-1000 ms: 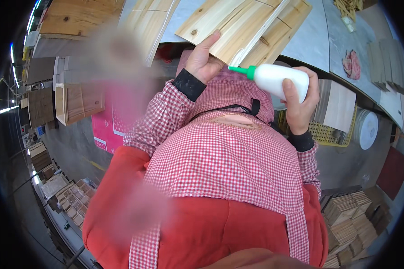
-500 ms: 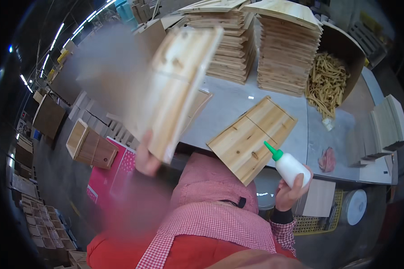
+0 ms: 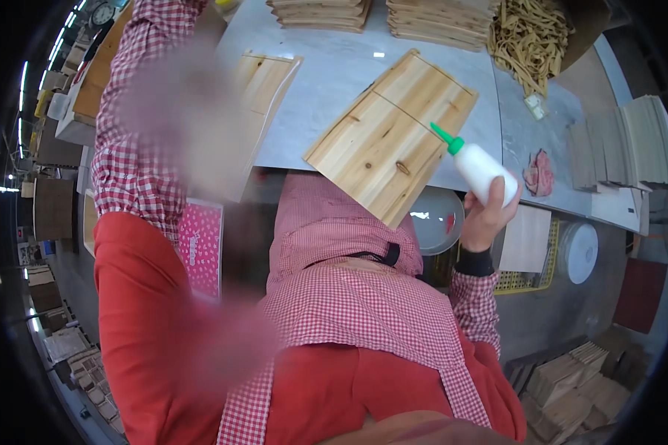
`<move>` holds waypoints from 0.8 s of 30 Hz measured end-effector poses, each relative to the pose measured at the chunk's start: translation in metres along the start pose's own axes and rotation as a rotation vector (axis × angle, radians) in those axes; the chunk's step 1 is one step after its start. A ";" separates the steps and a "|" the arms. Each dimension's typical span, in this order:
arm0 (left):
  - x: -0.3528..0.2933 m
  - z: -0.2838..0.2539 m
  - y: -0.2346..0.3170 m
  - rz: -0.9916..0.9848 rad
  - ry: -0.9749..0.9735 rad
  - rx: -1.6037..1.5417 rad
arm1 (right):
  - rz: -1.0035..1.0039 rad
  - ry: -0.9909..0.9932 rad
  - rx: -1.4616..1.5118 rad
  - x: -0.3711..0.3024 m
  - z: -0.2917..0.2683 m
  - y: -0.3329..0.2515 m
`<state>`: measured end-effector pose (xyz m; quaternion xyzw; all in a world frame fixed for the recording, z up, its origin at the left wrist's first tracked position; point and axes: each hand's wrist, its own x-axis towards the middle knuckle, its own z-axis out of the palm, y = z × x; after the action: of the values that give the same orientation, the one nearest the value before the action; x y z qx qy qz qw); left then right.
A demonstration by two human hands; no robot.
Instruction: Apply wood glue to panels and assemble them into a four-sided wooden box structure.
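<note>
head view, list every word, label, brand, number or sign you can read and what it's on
Pink patterned panel: carries lettering, not copied out here.
Round, clock-like dial: any markings are too small to read.
Small white piece beside the tan strips: any print is too small to read.
White bottle in the right hand: no lettering shows on the side in view.
</note>
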<state>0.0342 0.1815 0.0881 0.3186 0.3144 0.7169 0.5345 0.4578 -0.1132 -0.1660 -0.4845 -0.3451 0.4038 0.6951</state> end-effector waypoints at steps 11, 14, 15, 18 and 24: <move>-0.329 -0.095 -0.174 -0.590 -0.036 -0.119 | -0.211 -0.152 -0.408 0.075 0.063 0.089; -0.395 -0.131 -0.206 -0.819 0.026 -0.100 | -0.317 -0.191 -0.492 0.081 0.081 0.089; -0.409 -0.132 -0.214 -0.866 0.090 -0.058 | -0.374 -0.210 -0.534 0.083 0.082 0.088; -0.424 -0.125 -0.231 -0.959 0.173 -0.089 | -0.396 -0.262 -0.544 0.083 0.084 0.077; -0.415 -0.102 -0.256 -1.057 0.111 -0.194 | -0.528 -0.340 -0.656 0.080 0.040 0.044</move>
<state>0.1922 -0.1716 -0.2256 0.0277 0.3921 0.3918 0.8318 0.4478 -0.0163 -0.1889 -0.5011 -0.6758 0.1559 0.5175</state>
